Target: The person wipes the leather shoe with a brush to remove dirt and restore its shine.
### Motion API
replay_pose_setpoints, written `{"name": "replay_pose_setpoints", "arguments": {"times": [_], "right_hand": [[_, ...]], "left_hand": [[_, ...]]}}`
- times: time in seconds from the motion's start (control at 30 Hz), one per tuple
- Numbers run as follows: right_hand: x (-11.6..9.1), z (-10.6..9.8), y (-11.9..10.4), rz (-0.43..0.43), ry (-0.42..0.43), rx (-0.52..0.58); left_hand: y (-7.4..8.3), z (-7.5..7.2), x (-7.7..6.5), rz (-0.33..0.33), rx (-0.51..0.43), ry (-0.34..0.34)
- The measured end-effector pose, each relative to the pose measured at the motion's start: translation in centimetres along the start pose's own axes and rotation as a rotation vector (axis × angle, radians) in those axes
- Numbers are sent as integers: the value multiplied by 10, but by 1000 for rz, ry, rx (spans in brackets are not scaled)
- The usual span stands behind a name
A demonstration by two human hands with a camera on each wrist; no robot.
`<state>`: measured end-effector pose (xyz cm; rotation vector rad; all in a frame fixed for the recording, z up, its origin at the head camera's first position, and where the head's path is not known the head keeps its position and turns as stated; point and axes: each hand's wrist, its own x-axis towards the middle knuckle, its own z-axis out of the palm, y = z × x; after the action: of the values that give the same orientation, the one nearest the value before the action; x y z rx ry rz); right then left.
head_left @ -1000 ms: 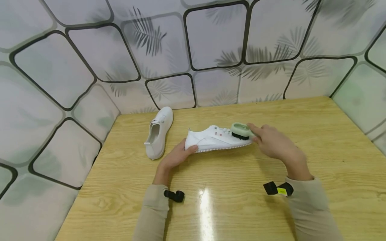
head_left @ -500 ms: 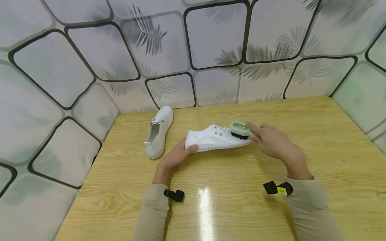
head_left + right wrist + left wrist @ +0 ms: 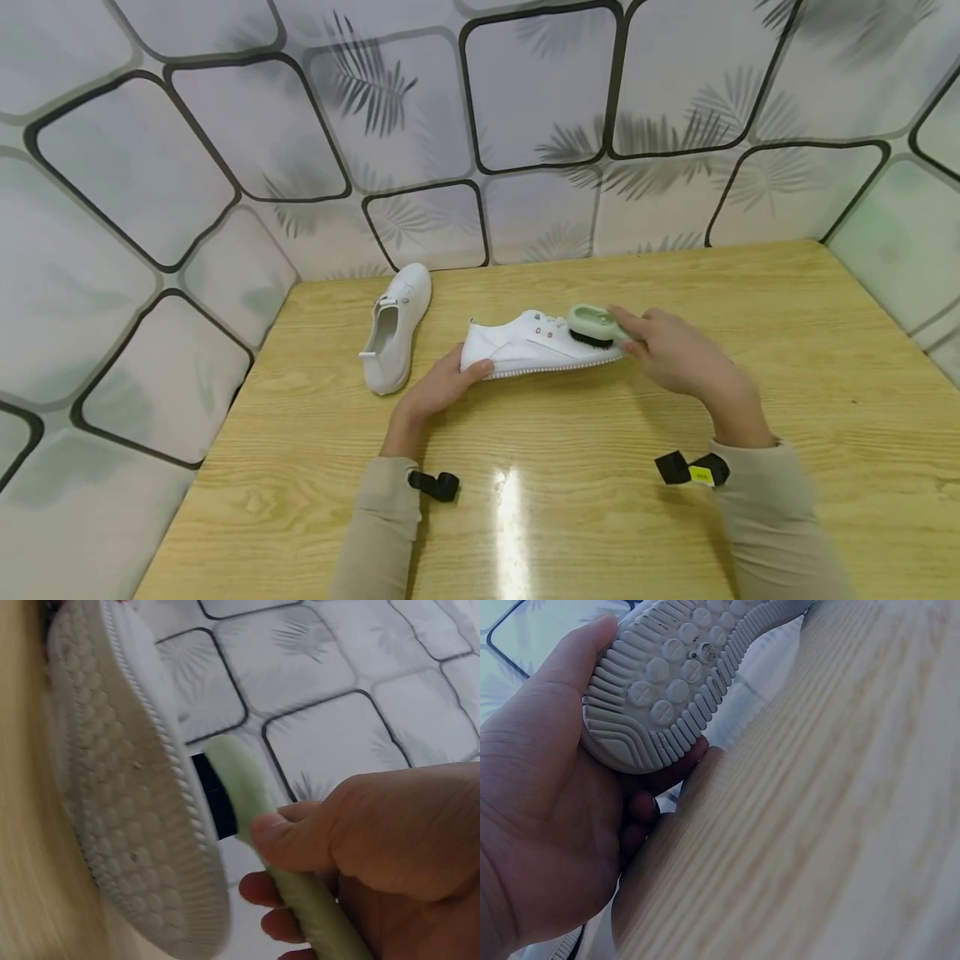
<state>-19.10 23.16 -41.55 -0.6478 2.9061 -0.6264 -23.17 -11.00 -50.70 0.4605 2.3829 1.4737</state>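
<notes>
A white shoe [image 3: 517, 346] is held above the wooden table, its toe pointing right. My left hand [image 3: 442, 385] grips it by the heel, thumb on the near side; in the left wrist view its ridged, studded sole [image 3: 676, 671] faces the camera. My right hand [image 3: 678, 354] holds a pale green brush [image 3: 591, 321] by the handle. The brush's black bristles [image 3: 214, 796] touch the shoe's upper between laces and toe. In the right wrist view the fingers wrap round the green handle [image 3: 315, 911], the thumb lying along it.
A second white shoe [image 3: 395, 333] stands on the wooden table [image 3: 585, 508], left of the held one, toe towards the back wall. Patterned walls [image 3: 540, 92] enclose the table at the back and sides.
The brush and my right hand have shifted slightly left along the shoe's upper, towards the laces. My left hand and the held shoe stay nearly in place.
</notes>
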Motion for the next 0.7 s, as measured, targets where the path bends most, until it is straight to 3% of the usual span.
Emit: {"name": "replay_pose_setpoints", "arguments": {"times": [0.17,0.3,0.4,0.5,0.6,0.7], "right_hand": [[2,3,-4,-69,16,5],[-6,-2,1,-35,5,1],[-5,-2,3,-1,25,-70],[-1,1,2,-40,45,-95],[-1,0,0,-94,29,-39],[-6,-3,1,-87,10,11]], "left_hand": [[0,0,0,-18,-4,-3],[0,0,1,-11,-10,-10],[0,0,0,-12,-6,-8],[0,-1,0,-15,-1,-4],[0,-1,0,-20,6,0],[0,-1,0,-27,8,2]]}}
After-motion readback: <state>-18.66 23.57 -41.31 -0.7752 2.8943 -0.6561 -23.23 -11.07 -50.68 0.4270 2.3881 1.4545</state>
